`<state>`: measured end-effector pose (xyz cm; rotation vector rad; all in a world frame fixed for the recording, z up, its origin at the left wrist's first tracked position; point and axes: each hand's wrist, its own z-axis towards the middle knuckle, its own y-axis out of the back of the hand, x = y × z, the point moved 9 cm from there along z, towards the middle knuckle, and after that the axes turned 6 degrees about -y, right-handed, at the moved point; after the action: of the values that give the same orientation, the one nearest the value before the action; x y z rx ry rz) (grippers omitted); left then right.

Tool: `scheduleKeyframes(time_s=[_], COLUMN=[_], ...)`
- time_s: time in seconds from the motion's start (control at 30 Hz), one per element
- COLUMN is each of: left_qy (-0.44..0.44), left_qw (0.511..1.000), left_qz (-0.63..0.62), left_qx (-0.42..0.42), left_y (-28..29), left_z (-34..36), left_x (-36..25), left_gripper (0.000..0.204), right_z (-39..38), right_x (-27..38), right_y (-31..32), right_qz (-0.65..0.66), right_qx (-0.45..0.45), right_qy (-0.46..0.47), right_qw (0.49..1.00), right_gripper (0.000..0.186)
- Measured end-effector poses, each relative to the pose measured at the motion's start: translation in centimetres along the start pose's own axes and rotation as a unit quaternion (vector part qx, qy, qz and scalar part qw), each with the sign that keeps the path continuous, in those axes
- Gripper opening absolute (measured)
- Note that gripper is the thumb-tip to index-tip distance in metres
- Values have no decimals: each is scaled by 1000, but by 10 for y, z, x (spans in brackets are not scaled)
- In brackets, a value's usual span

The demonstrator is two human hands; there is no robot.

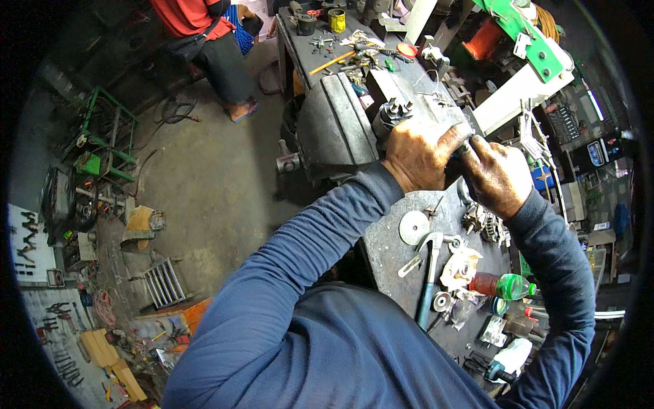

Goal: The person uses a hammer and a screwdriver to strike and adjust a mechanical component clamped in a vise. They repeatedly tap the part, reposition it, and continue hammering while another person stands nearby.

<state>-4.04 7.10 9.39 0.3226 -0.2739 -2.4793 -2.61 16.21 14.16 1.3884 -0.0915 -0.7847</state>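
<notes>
Over the workbench (395,245), my left hand (421,155) and my right hand (501,178) meet at their fingertips. Both are closed, and what is pinched between them is too small and hidden to name. Just beyond my left hand stands a dark round metal part (390,116) with upright prongs. A large bench vise (335,119) is to the left of it. Closer to me lie a flat metal disc (414,228), a hammer (430,279) with a blue-green handle, and some gear-like metal parts (485,221) below my right hand.
A plastic bottle (501,285) with reddish liquid lies at the bench's right side. Tools and a yellow can (337,20) crowd the far end. A white and green metal frame (524,82) rises at right. A person in a red shirt (194,17) stands at far left.
</notes>
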Motion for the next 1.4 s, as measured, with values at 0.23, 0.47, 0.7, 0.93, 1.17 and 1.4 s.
scheduleKeyframes(time_s=[0.23, 0.47, 0.7, 0.93, 1.17, 1.4], left_qy=[-19, 35, 5, -41, 12, 18], left_qw=[998, 999, 999, 999, 1000, 998], left_qz=[-60, -2, 36, 7, 26, 60], left_qx=[25, 32, 40, 35, -1, 10], left_y=[-3, -6, -13, -6, -6, -15], left_z=[-9, -2, -4, -10, -9, -6], left_x=[-5, -1, 0, -10, -5, -1], left_gripper=[46, 50, 55, 50, 44, 55], right_z=[-10, -4, -12, -19, -7, -7], right_x=[26, -5, -13, 9, -1, -20], right_y=[3, -10, -23, -21, -11, -24], right_qz=[-60, 5, -3, -32, -7, 19], right_qx=[51, 28, -21, 31, 18, -7], right_qy=[-98, -6, -14, -88, 8, 62], right_qw=[992, 1000, 1000, 995, 1000, 998], right_gripper=[21, 27, 34, 23, 28, 27])
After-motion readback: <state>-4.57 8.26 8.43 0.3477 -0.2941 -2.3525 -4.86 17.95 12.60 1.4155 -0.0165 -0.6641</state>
